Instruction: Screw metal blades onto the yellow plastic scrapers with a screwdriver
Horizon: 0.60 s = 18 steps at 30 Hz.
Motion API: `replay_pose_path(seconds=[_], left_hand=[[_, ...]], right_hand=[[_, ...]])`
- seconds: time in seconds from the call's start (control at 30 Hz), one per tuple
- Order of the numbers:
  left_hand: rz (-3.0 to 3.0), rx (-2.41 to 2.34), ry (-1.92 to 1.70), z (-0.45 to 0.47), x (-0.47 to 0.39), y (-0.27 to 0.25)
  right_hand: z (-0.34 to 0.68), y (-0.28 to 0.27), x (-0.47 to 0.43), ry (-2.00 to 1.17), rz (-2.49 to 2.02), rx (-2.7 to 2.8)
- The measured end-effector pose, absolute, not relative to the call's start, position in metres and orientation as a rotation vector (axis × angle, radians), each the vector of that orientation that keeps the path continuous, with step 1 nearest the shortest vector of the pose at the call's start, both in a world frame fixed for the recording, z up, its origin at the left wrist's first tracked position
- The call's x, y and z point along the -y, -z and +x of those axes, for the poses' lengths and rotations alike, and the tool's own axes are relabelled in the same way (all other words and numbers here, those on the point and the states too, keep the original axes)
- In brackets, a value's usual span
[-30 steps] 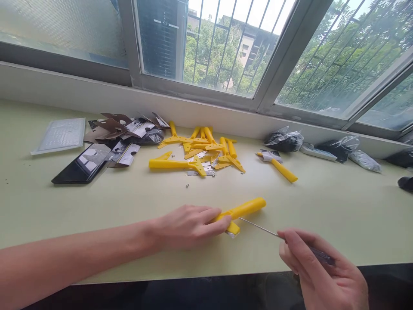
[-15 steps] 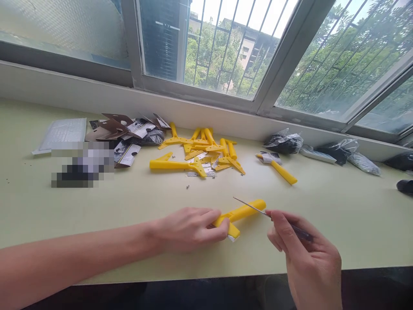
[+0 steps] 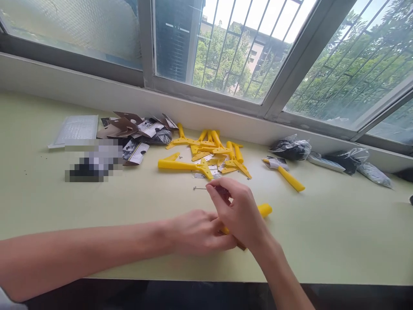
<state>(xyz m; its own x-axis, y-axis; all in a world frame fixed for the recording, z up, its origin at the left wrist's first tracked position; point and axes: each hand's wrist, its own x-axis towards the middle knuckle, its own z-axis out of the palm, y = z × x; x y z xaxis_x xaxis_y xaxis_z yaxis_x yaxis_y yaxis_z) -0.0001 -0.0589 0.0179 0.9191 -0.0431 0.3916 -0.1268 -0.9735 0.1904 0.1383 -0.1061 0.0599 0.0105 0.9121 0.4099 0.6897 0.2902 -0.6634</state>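
My left hand [image 3: 201, 232] is closed on a yellow scraper [image 3: 265, 210], pressing its head down on the table near the front edge. The scraper's handle points to the right; much of its middle is hidden behind my right hand [image 3: 240, 211]. Between the fingers of that hand is a thin screwdriver [image 3: 201, 188], its shaft pointing left. At the screwdriver's tip is a small screw [image 3: 194, 188]; I cannot tell whether it sits on the tip or on the table. Just beyond lies another yellow scraper part [image 3: 180, 165].
A pile of yellow scraper parts [image 3: 213, 148] with loose screws and metal plates lies near the window wall. Cardboard packaging [image 3: 125, 125] and a white bubble mailer [image 3: 75, 131] are at the left. A wrapped yellow scraper [image 3: 291, 178] and black bagged items [image 3: 292, 148] lie to the right.
My right hand has moved left across the scraper with the screwdriver, whose tip is now at the loose screw. My left hand keeps its hold on the scraper. The view has shifted slightly.
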Motion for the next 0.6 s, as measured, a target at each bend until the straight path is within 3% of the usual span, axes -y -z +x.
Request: replay_pose_path(seconds=[0.6], left_hand=[[2.718, 0.039, -0.492, 0.005, 0.057, -0.008]], right_hand=[[0.136, -0.055, 0.097, -0.337, -1.495, 1.842]])
